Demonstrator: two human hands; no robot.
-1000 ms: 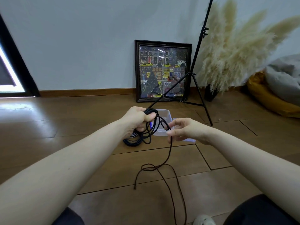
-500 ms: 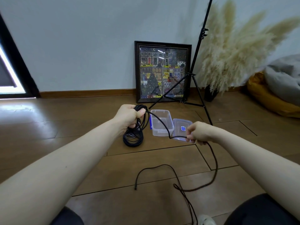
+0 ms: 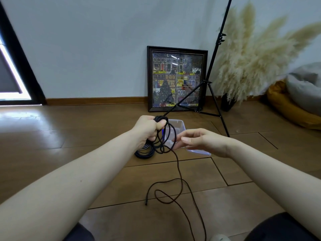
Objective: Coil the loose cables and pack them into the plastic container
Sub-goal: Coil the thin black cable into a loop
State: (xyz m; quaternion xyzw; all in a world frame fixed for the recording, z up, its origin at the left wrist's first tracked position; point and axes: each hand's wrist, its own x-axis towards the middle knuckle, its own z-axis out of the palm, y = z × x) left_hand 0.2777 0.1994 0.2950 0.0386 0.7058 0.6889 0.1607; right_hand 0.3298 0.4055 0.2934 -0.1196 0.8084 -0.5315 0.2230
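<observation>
We've got the black cable bunched in our left hand, fist clamped round the top of several hanging loops, held above the floor mid-scene. Right hand sits just right of the loops, fingers loosely curled w/ tips touching or v. near the strand where it leaves the coil; can't tell if it's actually pinched. From there the loose tail drops near-wards to the floor, makes a couple of slack curls btwn our arms, free end lying left of them. A second dark coil lies on the floor below the left hand. Clear plastic container is on the floor just beyond both hands, partly hidden by them; its lid shows under the right hand.
</observation>
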